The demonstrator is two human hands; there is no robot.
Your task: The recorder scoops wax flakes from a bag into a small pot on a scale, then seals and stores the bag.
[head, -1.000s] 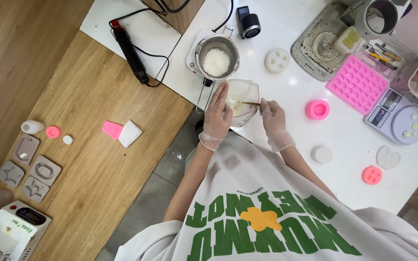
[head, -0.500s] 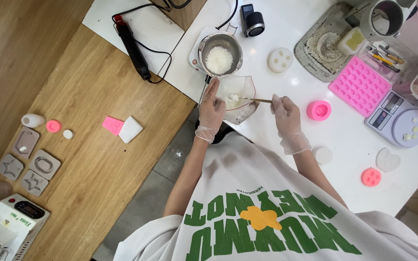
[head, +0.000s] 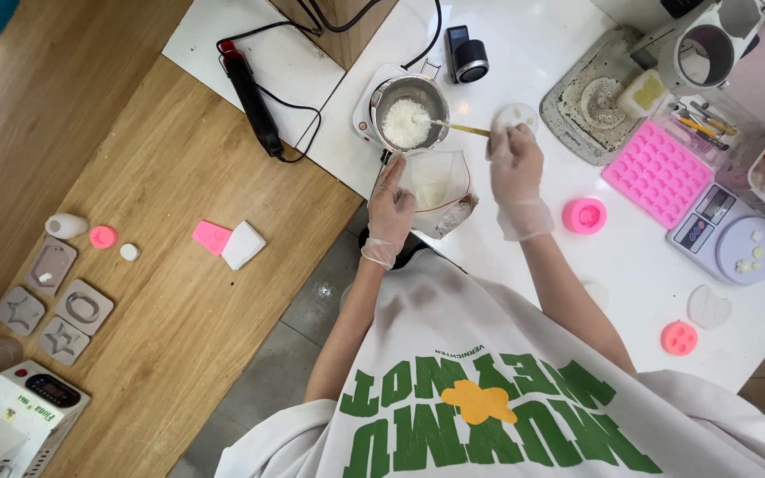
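Observation:
My left hand (head: 390, 210), in a clear glove, holds the edge of a clear plastic bag (head: 440, 186) of white flakes on the white table (head: 630, 257). My right hand (head: 513, 162), also gloved, grips a thin spoon (head: 453, 126) whose tip reaches over a small steel pot (head: 406, 119). The pot is filled with white flakes and stands on a small white hotplate (head: 364, 116).
A pink mould tray (head: 657, 165), a small scale (head: 726, 235), round pink moulds (head: 583, 215), a white disc (head: 708, 306) and a black heat tool (head: 253, 104) lie around. Grey shaped moulds (head: 59, 314) and a white device (head: 24, 410) rest on the wooden top at left.
My right hand lifted the spoon with flakes out of the bag and carried it up over the steel pot. My left hand stayed on the bag.

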